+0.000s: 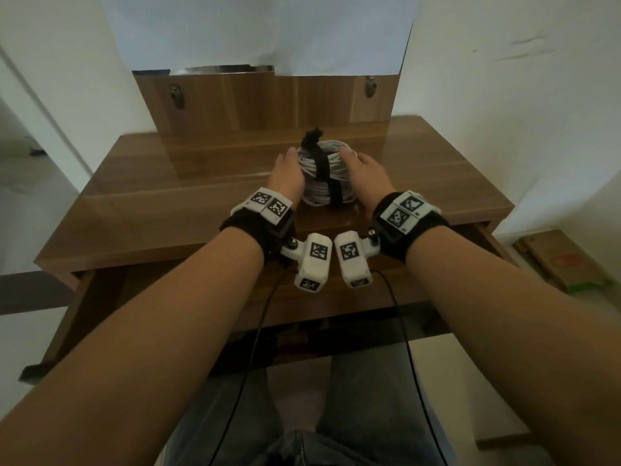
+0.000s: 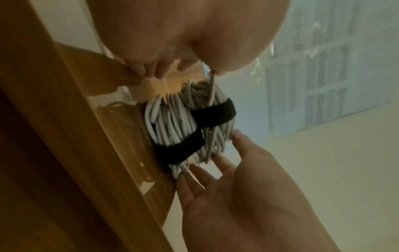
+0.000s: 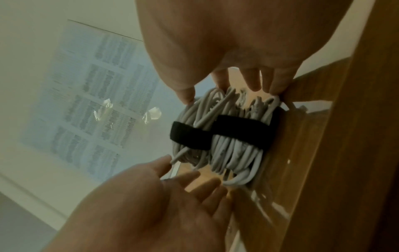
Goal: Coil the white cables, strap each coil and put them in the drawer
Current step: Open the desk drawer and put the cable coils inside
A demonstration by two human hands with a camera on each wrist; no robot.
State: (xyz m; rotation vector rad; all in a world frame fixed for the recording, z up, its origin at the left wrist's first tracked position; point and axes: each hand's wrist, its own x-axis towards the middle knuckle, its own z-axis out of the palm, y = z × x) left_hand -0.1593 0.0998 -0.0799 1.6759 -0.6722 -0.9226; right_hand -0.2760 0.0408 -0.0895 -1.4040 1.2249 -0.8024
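Two coils of white cable (image 1: 327,176), each bound by a black fabric strap (image 1: 322,164), sit stacked one on the other on the glossy brown wooden bench (image 1: 141,203). The stack lies between the two hands. A bunched black end of strap sticks up just beyond the top coil.

The left hand (image 1: 287,174) lies against the left side of the stack with its fingers (image 3: 194,177) straight and spread, tips touching the cable loops; they are relaxed, not curled round anything. The right hand (image 1: 364,176) lies against the right side in the same way, its fingers (image 2: 215,163) extended and fanned along the lower loops, touching without grasping.

In the left wrist view the straps cross the coils as two dark bands (image 2: 213,113), and one loose cable end runs up toward the left thumb. In the right wrist view a loose cable tip (image 3: 179,155) points at the left fingertips.

Nearer the person than the fingers, the wooden drawer (image 1: 100,297) stands pulled out below the front edge of the bench. Beyond the fingers, a large pale paper sheet (image 1: 255,31) is taped to the wall above a wooden back panel (image 1: 255,99).
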